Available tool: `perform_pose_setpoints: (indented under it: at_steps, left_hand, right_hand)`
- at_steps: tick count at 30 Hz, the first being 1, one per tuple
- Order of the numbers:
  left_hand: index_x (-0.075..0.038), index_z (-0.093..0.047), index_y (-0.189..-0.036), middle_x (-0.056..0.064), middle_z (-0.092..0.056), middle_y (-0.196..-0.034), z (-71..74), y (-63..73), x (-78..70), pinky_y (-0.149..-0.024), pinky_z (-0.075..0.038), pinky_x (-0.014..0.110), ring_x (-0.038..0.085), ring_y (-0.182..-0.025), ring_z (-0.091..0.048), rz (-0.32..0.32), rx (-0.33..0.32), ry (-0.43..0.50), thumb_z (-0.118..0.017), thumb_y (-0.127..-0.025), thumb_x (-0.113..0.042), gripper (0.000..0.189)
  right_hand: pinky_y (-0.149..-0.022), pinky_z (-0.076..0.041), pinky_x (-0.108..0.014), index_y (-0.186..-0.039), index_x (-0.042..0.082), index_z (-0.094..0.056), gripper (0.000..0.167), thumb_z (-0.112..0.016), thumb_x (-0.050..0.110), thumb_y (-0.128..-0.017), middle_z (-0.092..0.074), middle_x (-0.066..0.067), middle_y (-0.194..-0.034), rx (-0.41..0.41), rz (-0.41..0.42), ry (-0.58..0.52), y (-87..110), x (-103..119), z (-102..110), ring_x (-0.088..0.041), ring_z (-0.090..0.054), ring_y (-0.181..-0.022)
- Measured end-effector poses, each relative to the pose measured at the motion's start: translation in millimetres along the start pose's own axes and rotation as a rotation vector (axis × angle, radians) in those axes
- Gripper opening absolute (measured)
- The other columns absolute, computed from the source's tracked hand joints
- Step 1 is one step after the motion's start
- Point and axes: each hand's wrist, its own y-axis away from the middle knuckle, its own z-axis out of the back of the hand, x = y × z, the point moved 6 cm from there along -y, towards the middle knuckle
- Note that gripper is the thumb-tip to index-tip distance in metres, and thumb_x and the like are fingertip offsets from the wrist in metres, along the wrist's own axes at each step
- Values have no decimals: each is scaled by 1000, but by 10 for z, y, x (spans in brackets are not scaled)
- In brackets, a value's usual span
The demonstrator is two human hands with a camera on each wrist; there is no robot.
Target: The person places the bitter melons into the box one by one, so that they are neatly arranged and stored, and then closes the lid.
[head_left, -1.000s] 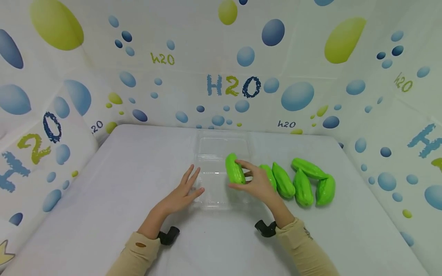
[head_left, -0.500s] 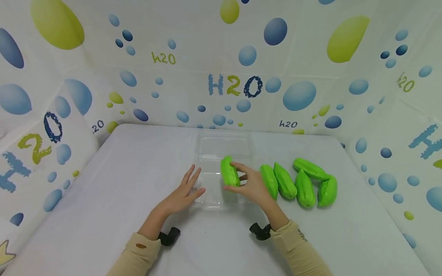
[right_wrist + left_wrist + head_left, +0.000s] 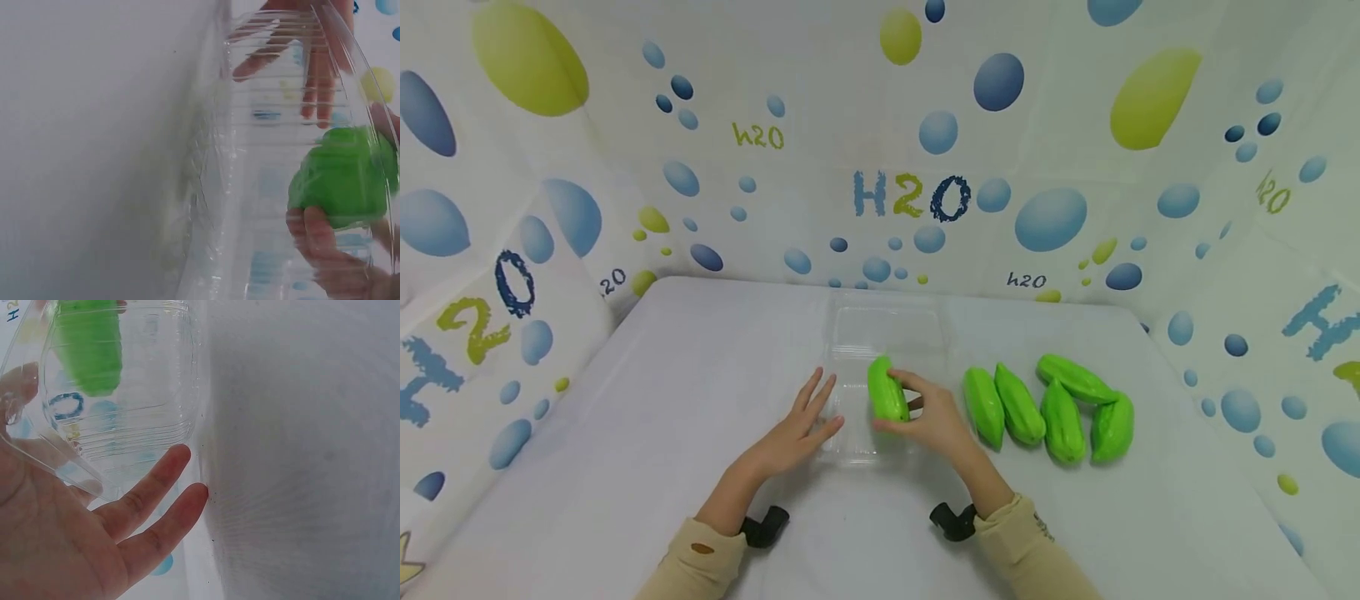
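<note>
My right hand [image 3: 936, 421] pinches a glossy green oblong fruit [image 3: 887, 390], thumb at its near end and fingers on the farther part. The ridged fruit is held tilted over the near half of a clear plastic clamshell box [image 3: 852, 417], whose lid [image 3: 887, 327] lies folded back. At the box's left side, my left hand [image 3: 793, 437] has its fingers spread. In the left wrist view, its fingertips are right by the clear wall [image 3: 137, 428], with the green fruit [image 3: 90, 350] showing through. The right wrist view shows the fruit [image 3: 344, 175] through the box wall too.
Several more green oblong fruits [image 3: 1019, 404] lie grouped on the white table [image 3: 700, 358] to the right of the box. A white curtain [image 3: 820, 142] with blue and yellow-green spots surrounds the table at the back and sides.
My right hand has carried the green fruit left, from the box's right side toward its middle. The leftmost lying fruit is now uncovered. My left hand has stayed beside the box.
</note>
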Motion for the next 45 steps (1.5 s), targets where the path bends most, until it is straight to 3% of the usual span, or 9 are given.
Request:
perform_pose_setpoints:
  at_steps: [8,20,33,40,45]
  left_hand:
    - [-17,-1,-149,8,13,-152,-26,22,9,-96,-27,62,40,-126,-35,-3,-3,-11,-41,-96,-43,70]
    - [-16,-1,-148,8,13,-152,-38,-8,15,-96,-25,63,40,-134,-15,-10,-8,-9,-40,-98,-37,68]
    - [-12,-2,-148,10,11,-152,-8,1,-3,-95,-28,62,40,-132,-20,-29,-13,-30,-38,-98,-42,69]
    - [-11,-2,-148,10,12,-152,-10,-6,-12,-93,-31,61,40,-125,-36,-33,-11,-30,-37,-98,-40,67]
    - [-12,-2,-148,10,12,-152,-13,0,-18,-94,-30,61,40,-127,-32,-36,-9,-28,-36,-98,-40,67]
  right_hand:
    - [-71,-51,-31,-133,11,-47,77,-80,36,-68,-52,-8,-129,23,31,-14,19,4,-137,-23,-62,-86]
    - [-70,-51,-32,-133,11,-47,76,-81,34,-68,-55,-14,-123,63,8,-27,-19,69,-283,-25,-63,-84]
    - [-65,-51,-28,-132,10,-46,75,-81,32,-69,-55,-16,-121,111,11,7,-90,144,-431,-25,-64,-82]
    - [-67,-52,-28,-132,8,-46,75,-80,33,-69,-54,-13,-124,123,17,13,-116,161,-474,-26,-65,-85]
    - [-70,-52,-30,-131,8,-47,76,-81,33,-69,-55,-13,-123,128,29,28,-137,158,-514,-28,-63,-91]
